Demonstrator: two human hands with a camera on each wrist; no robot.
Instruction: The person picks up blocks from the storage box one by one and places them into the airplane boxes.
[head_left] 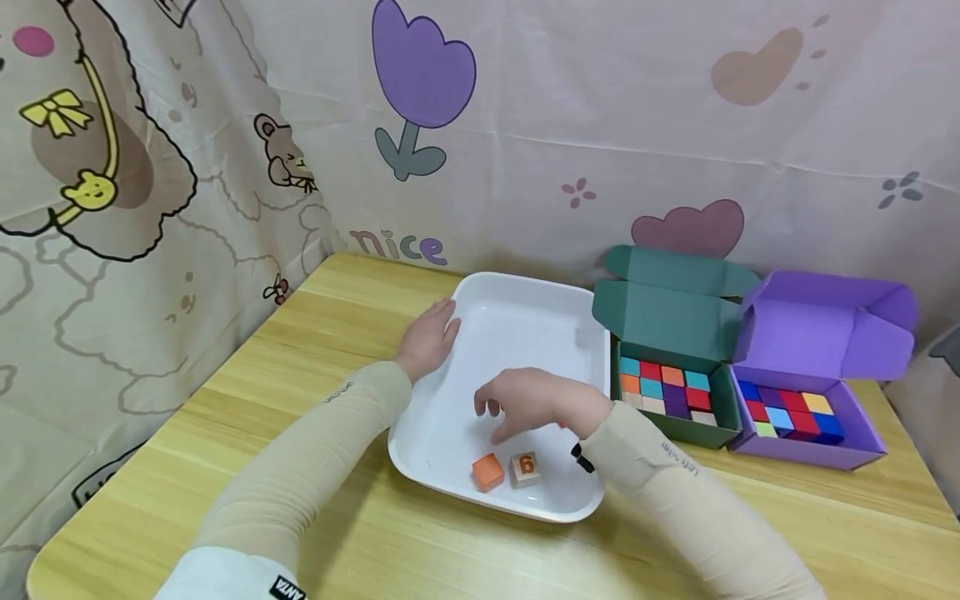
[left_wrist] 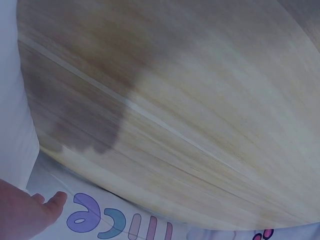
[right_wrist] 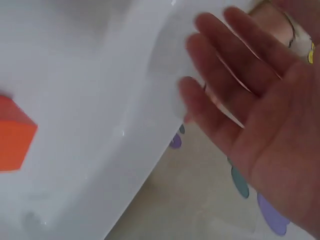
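A white tray (head_left: 517,312) lies on the wooden table. Against its left rim rests my left hand (head_left: 427,337), which holds nothing; in the left wrist view only part of that hand (left_wrist: 25,212) shows at the lower left corner. My right hand (head_left: 525,404) hovers above the tray with loosely bent fingers and nothing between them. In the right wrist view the same hand (right_wrist: 265,115) has its fingers spread a little. Near the tray's front lie an orange cube (head_left: 488,472) and a plain wooden cube (head_left: 525,469) marked with a 6. Something red (head_left: 563,425) is mostly hidden beneath the right wrist.
Right of the tray stands an open green box (head_left: 675,429) with rows of coloured cubes. An open purple box (head_left: 810,450) beside it also holds coloured cubes. Both lids lean back towards a printed curtain (head_left: 525,200). The wooden table (head_left: 247,400) extends left of the tray.
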